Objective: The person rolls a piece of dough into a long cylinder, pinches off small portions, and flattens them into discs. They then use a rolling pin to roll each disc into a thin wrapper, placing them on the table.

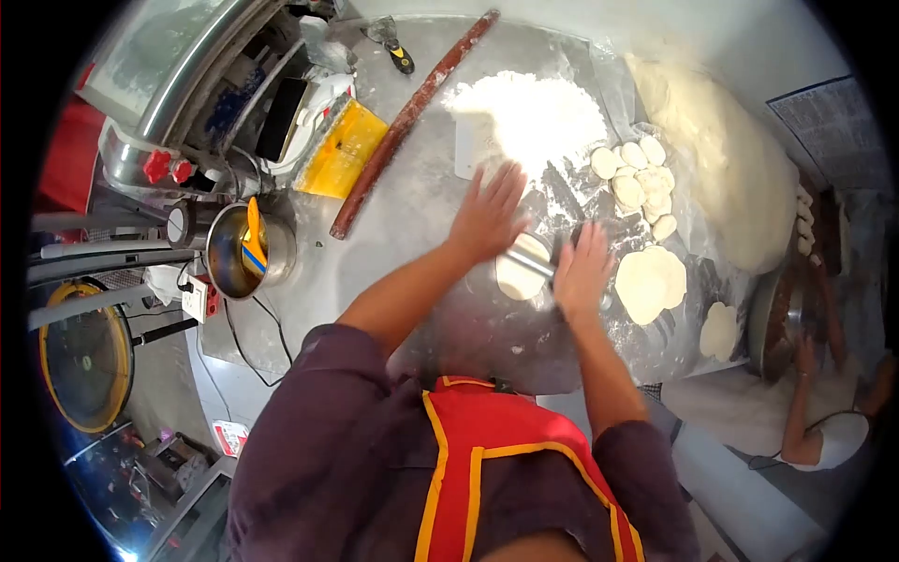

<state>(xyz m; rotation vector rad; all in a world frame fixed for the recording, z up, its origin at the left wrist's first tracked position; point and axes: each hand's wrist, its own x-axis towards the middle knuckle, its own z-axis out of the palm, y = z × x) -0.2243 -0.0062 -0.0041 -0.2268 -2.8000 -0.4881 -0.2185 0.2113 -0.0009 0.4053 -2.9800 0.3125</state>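
A short metal rolling pin (531,262) lies across a flat oval of dough (518,282) on the floured worktop. My left hand (489,214) is at the pin's left end, with its fingers stretched out flat and pointing away from me. At the other end is my right hand (582,270), its fingers also straight and its palm low over the pin. Neither hand wraps round it. To the right of my right hand lie overlapping rolled-out dough rounds (648,285). Beyond them is a cluster of small dough pieces (642,185).
A flour heap (538,117) lies ahead, with a white scraper (464,150) at its edge. A long brown rolling pin (412,122), a yellow box (345,150) and a metal pot (245,253) stand left. A large dough mass (716,159) sits right, near another person's arms (807,403).
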